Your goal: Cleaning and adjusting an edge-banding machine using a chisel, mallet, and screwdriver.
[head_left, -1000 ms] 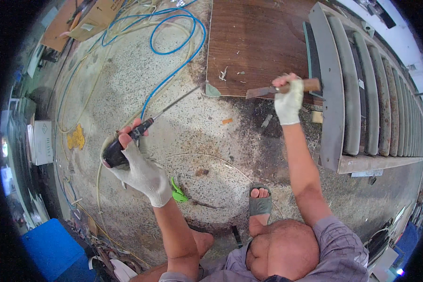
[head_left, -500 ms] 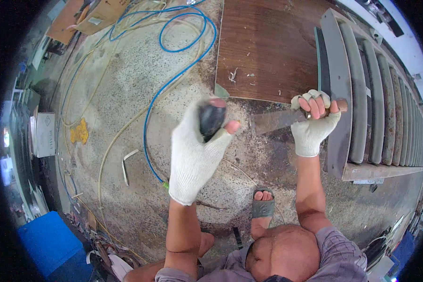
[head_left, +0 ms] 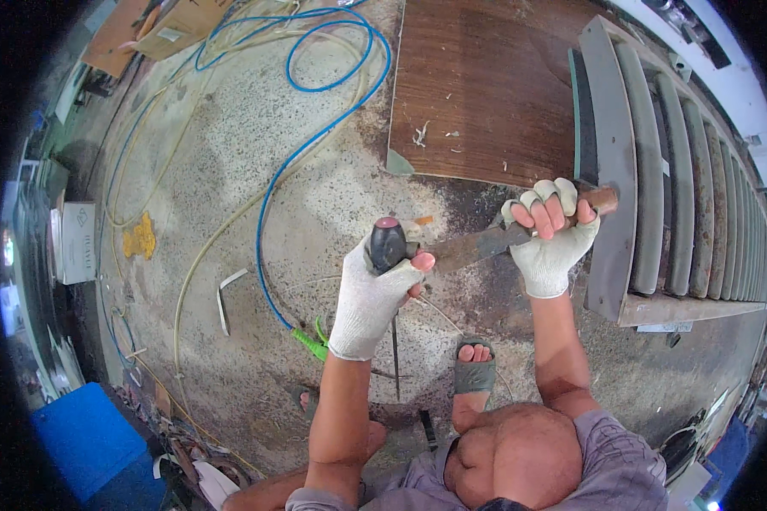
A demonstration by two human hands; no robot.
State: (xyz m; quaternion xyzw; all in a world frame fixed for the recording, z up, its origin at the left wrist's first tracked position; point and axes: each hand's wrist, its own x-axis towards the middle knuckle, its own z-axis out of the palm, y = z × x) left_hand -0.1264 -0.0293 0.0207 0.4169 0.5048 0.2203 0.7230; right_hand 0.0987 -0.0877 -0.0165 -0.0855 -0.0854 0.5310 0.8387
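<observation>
My left hand (head_left: 368, 298), in a white fingerless-tip glove, is closed around a screwdriver (head_left: 387, 245) with a bulbous black handle and reddish end. A thin dark shaft shows below the fist, pointing down toward the floor. Gloved likewise, my right hand (head_left: 552, 243) grips the wooden handle of a broad, rusty-looking knife (head_left: 477, 248). Its blade points left, and its far end reaches my left thumb; whether they touch I cannot tell. Both hands are raised in front of me over the floor.
A grey frame with rollers (head_left: 618, 162) stands close at the right. Ahead lies a brown board (head_left: 486, 94) with scraps on it. A blue hose (head_left: 264, 230) with a green end curves along the left. Cardboard boxes (head_left: 175, 30) sit at the far left.
My left hand has come down and to the right, bringing the screwdriver close to the blade; its shaft now shows. My right hand has shifted slightly left and down with the knife.
</observation>
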